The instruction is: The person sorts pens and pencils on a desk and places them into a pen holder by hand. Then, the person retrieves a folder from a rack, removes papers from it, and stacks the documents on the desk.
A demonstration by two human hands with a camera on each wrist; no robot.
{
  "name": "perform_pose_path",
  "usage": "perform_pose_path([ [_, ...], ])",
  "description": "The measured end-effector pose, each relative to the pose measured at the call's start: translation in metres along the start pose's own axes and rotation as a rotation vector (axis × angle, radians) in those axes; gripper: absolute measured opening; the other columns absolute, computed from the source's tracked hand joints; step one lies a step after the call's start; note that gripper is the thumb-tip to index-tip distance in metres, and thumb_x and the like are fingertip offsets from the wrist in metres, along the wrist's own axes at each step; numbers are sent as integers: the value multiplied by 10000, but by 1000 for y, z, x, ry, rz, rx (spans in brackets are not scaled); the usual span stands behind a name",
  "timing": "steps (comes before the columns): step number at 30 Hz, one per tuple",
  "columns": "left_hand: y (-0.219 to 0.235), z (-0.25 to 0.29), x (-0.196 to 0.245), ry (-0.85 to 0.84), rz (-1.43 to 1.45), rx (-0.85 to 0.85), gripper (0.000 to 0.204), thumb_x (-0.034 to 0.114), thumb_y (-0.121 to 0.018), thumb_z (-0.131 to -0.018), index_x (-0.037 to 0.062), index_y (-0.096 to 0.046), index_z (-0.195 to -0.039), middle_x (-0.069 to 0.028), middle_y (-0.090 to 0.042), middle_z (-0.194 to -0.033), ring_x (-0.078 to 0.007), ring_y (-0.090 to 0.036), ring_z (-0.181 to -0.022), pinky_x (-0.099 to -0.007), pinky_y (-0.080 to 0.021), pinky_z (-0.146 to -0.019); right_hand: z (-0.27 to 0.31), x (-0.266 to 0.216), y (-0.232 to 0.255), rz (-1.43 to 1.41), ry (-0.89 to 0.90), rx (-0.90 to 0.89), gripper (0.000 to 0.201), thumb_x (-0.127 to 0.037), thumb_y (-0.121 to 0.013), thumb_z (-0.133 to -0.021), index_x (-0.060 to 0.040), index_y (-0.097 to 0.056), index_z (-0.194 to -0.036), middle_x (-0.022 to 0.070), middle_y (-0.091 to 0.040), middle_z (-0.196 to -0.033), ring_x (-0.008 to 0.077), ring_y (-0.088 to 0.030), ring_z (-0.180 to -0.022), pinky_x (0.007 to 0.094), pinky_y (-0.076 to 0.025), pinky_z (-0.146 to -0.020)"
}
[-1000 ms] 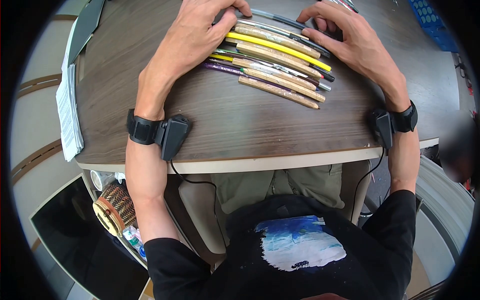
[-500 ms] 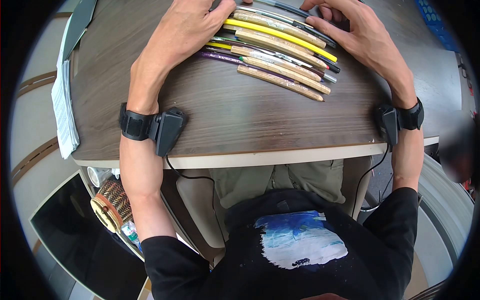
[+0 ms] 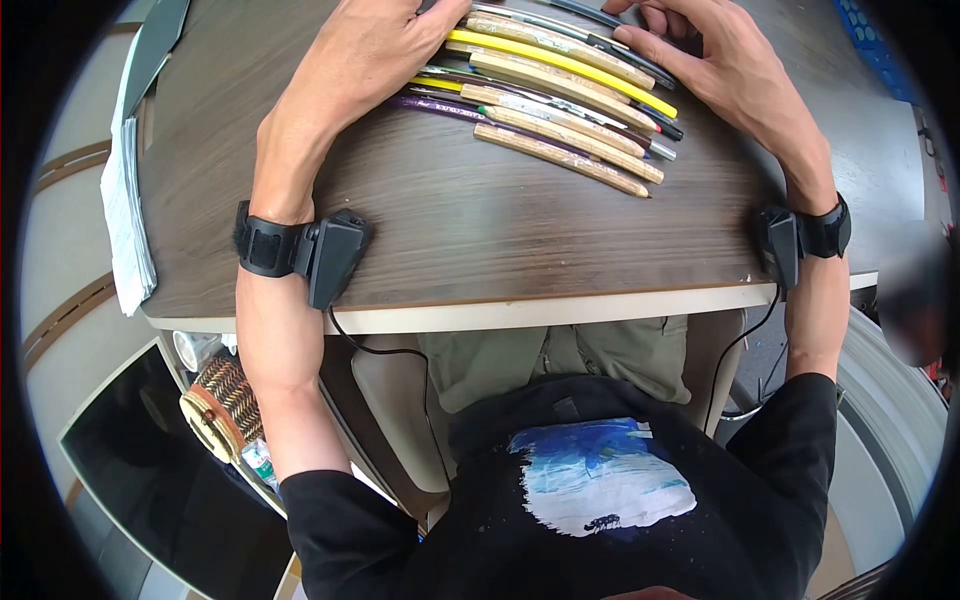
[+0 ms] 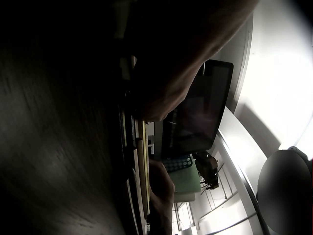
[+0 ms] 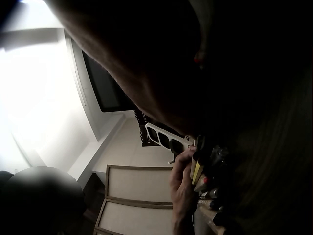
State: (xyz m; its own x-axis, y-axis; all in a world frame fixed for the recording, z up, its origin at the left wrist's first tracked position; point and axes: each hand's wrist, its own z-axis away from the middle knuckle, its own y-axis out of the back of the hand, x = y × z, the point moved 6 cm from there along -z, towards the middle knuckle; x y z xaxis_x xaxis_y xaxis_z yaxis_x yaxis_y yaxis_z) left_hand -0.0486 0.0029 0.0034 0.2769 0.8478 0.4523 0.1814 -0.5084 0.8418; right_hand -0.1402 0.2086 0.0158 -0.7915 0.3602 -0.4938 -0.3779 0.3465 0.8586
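Observation:
In the head view, a row of pencils and pens lies side by side on the desk, among them a bright yellow pencil (image 3: 565,68), bare-wood pencils and a purple pencil (image 3: 430,104). The left hand (image 3: 370,50) is at the row's upper left, its thumb by the pencil ends; its other fingertips are cut off by the frame. At the upper right, the right hand (image 3: 705,45) has thumb and index apart beside the ends of a dark pen (image 3: 640,62) and a grey-blue pen (image 3: 575,10), the other fingers curled. Both wrist views are very dark.
A brown desk (image 3: 540,240) has its pale front edge by the person's lap. Papers (image 3: 128,220) lie at its left edge, a blue perforated basket (image 3: 872,50) at the upper right. A woven container (image 3: 225,400) stands below left. Cables hang from both wrist cameras.
The desk, pencils and hands have shifted upward in the head view, so more of the left fingers is cut off. Both hands remain beside the row.

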Motion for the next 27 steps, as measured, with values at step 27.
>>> perform_pose_path([
  [27, -5, 2, -3, 44, 2, -16, 184, 67, -532, -1052, 32, -699, -1120, -108, -673, -1138, -285, -589, -1171, -396, -486, -1058, 3, 11, -10, -9, 103, 78, 162, -129, -782, -998, -29, -710, -1103, 33, -502, -734, 168, -495, -682, 351, -422, -634],
])
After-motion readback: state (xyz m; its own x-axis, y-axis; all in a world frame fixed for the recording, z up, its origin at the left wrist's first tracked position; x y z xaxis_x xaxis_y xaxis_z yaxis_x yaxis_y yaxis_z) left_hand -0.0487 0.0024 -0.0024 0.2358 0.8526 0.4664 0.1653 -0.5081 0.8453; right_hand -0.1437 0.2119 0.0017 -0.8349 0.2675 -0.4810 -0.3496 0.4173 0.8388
